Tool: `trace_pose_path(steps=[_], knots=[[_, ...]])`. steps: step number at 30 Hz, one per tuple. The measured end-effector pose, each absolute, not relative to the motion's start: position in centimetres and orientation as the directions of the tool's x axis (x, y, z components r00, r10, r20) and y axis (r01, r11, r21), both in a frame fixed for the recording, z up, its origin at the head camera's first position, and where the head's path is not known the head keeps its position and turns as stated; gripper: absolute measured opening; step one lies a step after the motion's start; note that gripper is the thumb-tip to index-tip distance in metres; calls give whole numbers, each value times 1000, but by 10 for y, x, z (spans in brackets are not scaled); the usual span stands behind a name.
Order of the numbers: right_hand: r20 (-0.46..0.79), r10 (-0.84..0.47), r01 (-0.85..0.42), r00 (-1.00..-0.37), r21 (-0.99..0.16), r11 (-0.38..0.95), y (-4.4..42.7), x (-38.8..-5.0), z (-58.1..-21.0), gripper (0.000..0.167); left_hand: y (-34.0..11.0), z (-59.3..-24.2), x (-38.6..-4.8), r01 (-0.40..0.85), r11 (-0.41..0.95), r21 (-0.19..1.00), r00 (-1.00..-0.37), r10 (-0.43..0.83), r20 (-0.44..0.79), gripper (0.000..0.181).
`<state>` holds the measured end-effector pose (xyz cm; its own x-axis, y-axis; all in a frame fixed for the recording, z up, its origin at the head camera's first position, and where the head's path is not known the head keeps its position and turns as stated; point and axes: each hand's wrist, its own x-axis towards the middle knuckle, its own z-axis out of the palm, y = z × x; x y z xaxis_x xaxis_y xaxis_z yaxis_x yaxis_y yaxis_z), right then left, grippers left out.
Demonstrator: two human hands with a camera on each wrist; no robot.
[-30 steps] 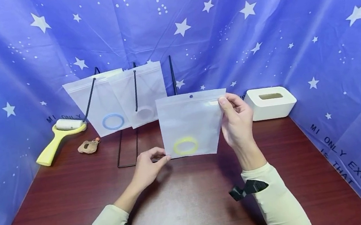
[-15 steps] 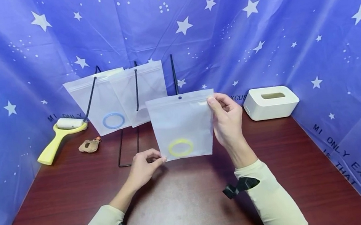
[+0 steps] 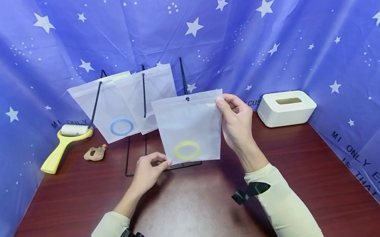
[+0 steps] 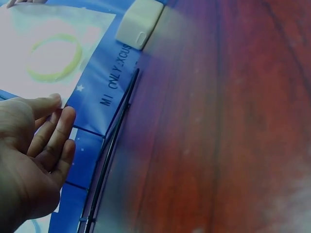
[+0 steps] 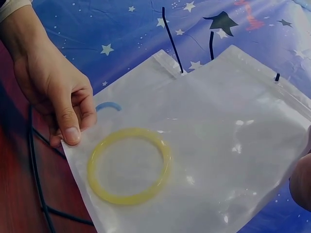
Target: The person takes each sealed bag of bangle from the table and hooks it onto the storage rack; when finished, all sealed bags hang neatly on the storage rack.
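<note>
A translucent zip bag [image 3: 190, 122] with a yellow ring [image 3: 187, 150] inside is held upright between both hands. My right hand [image 3: 238, 124] pinches its upper right edge. My left hand [image 3: 148, 173] pinches the lower left corner. At the bag's top hole, a dark hook tip [image 5: 277, 76] pokes out in the right wrist view. This hook belongs to a black wire rack [image 3: 183, 75]. Two more bags hang on its other hooks: one bag [image 3: 97, 107] with a blue ring [image 3: 122, 127], and a middle bag [image 3: 156, 86], partly covered by the held one.
At the left lie a yellow-handled lint roller [image 3: 56, 153] and a small brown trinket [image 3: 95, 153] with a red bead. A white tissue box [image 3: 286, 108] stands at the back right. Starry blue cloth [image 3: 235, 27] surrounds the brown table [image 3: 197, 218].
Both hands have moved the yellow-ring bag left, then slightly up and toward the rack. Its hole now meets the right-hand hook. The other bags stay on their hooks.
</note>
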<state>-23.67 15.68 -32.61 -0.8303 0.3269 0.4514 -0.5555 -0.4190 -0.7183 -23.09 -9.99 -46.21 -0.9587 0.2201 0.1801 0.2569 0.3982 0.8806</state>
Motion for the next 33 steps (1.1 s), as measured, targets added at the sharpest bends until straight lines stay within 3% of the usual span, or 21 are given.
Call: trace_pose_path(steps=[8, 14, 23, 28, 33], knots=[[415, 342, -526, -843, -771, -360, 156, -257, -327, 23, -102, -462, -248, 247, 412, 877, -962, 216, 170, 11], [380, 354, -481, -854, -837, -261, 156, -283, -324, 3, -101, -462, -273, 241, 434, 868, -969, 161, 188, 13], [315, 398, -427, -862, -873, -234, 152, -323, -320, 2, -94, -462, -311, 152, 440, 885, -988, 31, 154, 19], [305, 419, -428, -855, -871, -240, 152, -341, -316, 13, -88, -456, -325, 156, 424, 892, -983, -19, 181, 21], [272, 437, -408, -857, -877, -253, 151, -352, -317, 6, -83, -459, -334, 162, 441, 883, -979, -39, 199, 21]])
